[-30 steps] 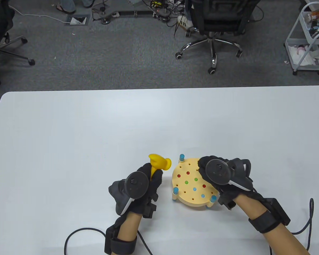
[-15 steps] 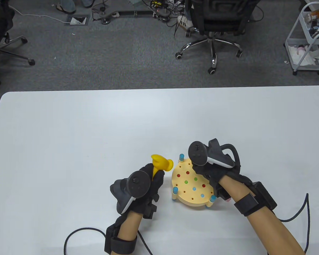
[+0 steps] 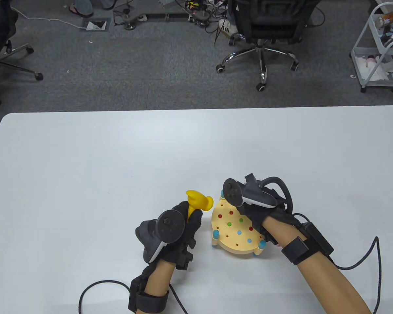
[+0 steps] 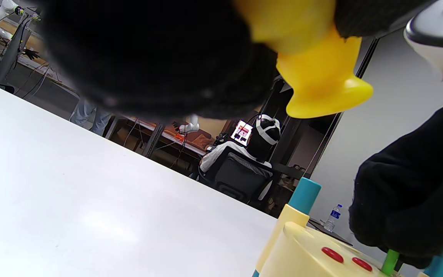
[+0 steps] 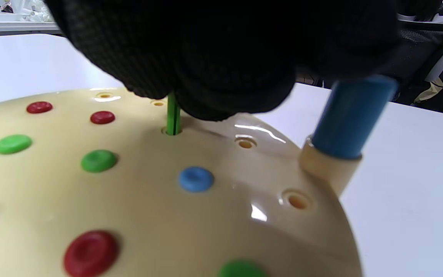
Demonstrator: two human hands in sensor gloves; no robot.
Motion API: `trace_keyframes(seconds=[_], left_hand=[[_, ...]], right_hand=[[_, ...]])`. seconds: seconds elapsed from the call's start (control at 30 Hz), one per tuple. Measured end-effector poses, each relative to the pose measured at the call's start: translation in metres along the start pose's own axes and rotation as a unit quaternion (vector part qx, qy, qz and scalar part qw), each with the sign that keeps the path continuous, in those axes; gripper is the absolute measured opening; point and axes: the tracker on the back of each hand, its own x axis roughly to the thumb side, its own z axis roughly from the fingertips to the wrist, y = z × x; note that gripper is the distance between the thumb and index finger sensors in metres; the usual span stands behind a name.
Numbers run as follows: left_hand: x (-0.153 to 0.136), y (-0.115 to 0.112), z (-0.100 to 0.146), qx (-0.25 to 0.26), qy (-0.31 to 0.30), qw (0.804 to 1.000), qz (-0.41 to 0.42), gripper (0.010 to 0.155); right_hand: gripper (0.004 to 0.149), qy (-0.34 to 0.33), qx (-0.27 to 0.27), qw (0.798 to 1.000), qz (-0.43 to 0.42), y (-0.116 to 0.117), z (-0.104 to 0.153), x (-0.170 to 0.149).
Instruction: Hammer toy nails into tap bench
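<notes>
The round cream tap bench stands on blue legs at the table's front, with several red, green and blue nails driven flush. It also shows in the right wrist view and the left wrist view. My right hand is over the bench's far side and pinches a green nail whose shaft stands in a hole. The nail also shows in the left wrist view. My left hand grips the yellow toy hammer upright, just left of the bench; its head shows in the left wrist view.
The white table spreads wide to the left and far side. Glove cables trail at the front edge. An office chair and a wire cart stand on the floor beyond the table.
My right hand has moved from the bench's right side to its far side and turned its fingers down onto the bench. The left hand with the hammer has barely moved.
</notes>
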Motion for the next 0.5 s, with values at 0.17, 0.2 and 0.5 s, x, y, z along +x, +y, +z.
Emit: trace_keyframes(seconds=[0.17, 0.2, 0.5], left_hand=[[0.001, 0.000, 0.000, -0.002, -0.002, 1.000, -0.003, 0.063], [0.001, 0.000, 0.000, -0.004, -0.003, 1.000, -0.004, 0.063], [0.002, -0.003, 0.000, -0.009, -0.005, 1.000, -0.009, 0.063]], right_hand=[[0.042, -0.001, 0.000, 1.000, 0.014, 0.003, 0.000, 0.002], [0.045, 0.006, 0.001, 1.000, 0.017, 0.002, 0.001, 0.002], [0.055, 0.036, -0.144, 0.986, -0.070, -0.023, 0.038, -0.042]])
